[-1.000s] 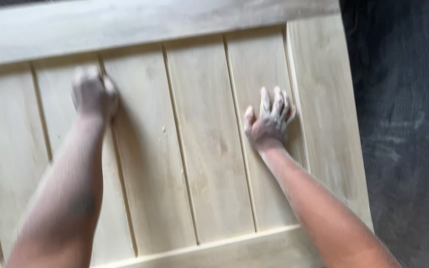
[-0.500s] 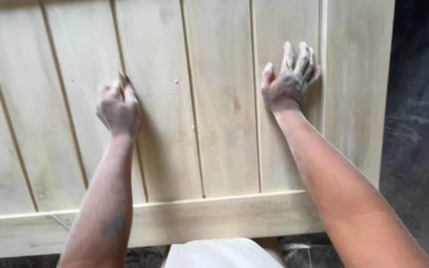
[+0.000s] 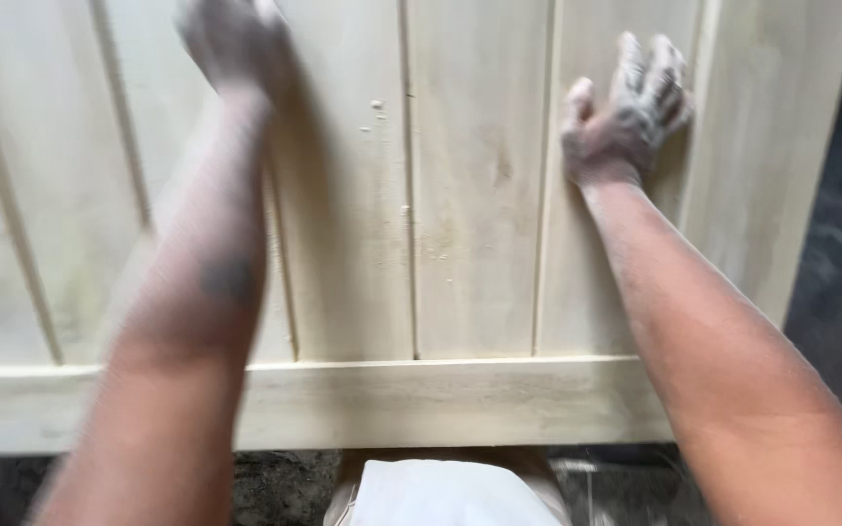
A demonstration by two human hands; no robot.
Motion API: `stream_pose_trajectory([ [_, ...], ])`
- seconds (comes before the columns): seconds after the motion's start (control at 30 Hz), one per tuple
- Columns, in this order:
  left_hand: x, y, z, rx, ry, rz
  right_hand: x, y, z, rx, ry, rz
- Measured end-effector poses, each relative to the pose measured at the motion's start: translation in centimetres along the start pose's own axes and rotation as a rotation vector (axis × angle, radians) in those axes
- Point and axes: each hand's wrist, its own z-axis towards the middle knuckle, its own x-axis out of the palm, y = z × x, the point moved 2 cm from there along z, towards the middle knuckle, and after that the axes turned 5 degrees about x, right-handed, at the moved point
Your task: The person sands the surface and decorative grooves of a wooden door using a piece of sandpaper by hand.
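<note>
No packages or labels in view. Pale wooden panel [image 3: 460, 224] with upright boards and a bottom rail fills the frame. Right hand [image 3: 628, 115] lies flat on it near the right edge, fingers spread, gripping nothing. Left hand [image 3: 231, 39] is blurred, cut off at top; its grip can't be told. Since earlier it moved higher. White cloth [image 3: 445, 492] sits below the rail.

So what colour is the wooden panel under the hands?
Pale, creamy yellow unfinished wood panel, seen best in the head view.
</note>
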Motion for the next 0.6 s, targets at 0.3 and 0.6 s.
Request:
stream_pose_trajectory([
  [0.3, -11.8, 0.1, -26.1, -0.095, 0.079, 0.046, -0.7, 1.2, 0.3, -0.049, -0.014, 0.074],
  [0.6, -3.5, 0.5, -5.9, -0.035, 0.072, -0.025, 1.1, -0.9, 0.2, -0.056, -0.016, 0.037],
])
